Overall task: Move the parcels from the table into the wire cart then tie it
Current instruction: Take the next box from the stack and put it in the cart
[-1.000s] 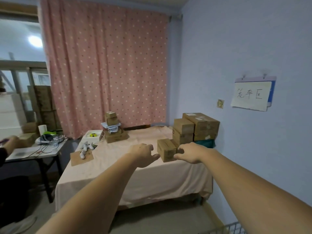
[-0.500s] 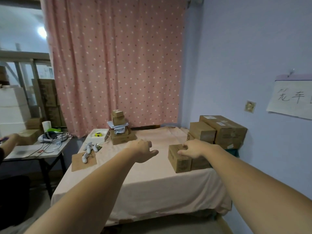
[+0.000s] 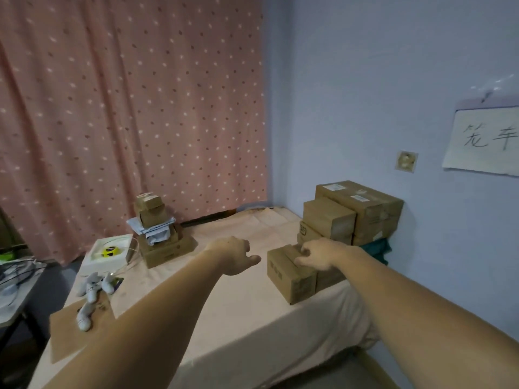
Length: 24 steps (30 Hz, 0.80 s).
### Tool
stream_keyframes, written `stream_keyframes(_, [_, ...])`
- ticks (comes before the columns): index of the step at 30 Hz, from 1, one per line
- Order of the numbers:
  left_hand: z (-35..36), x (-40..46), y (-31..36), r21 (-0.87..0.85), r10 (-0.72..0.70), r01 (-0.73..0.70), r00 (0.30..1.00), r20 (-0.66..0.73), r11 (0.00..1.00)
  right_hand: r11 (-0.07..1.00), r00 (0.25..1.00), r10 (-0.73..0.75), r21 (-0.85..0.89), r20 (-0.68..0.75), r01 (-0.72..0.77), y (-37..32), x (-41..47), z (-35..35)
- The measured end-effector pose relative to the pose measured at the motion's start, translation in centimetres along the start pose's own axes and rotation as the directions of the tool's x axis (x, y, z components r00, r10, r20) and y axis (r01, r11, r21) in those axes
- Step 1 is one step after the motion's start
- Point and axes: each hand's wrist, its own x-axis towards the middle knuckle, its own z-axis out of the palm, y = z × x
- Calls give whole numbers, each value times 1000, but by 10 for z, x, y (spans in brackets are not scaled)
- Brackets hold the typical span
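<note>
we've closed in since a moment ago, the cloth-draped table (image 3: 224,318) looming larger. the blocky cardboard stack (image 3: 354,211) sits by the wall. our right hand (image 3: 320,255) now curls its fingers over the small brown parcel (image 3: 289,273) at the table's near right edge; left hand (image 3: 233,255) hovers loose, thumb out, holding nothing.
</note>
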Motion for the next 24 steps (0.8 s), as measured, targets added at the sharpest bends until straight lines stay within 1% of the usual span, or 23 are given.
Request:
stream_keyframes(7, [13, 127, -8, -42, 59, -58, 998, 18, 997, 996, 998, 61, 64, -5, -60, 36, 105, -3])
stream_keyframes(11, [31, 198, -7, -45, 96, -95, 995, 38, 994, 992, 995, 88, 82, 42, -91, 58, 161, 0])
stream_keyframes(15, [51, 264, -5, -29, 152, -151, 986, 70, 988, 979, 983, 160, 111, 93, -170, 80, 210, 6])
stream_keyframes(17, [64, 295, -5, -24, 187, -185, 978, 94, 982, 974, 973, 195, 97, 124, -207, 89, 233, 12])
stream_keyframes(24, [120, 404, -10, 1, 313, -320, 924, 219, 947, 920, 936, 301, 203, 181, -335, 109, 302, 60])
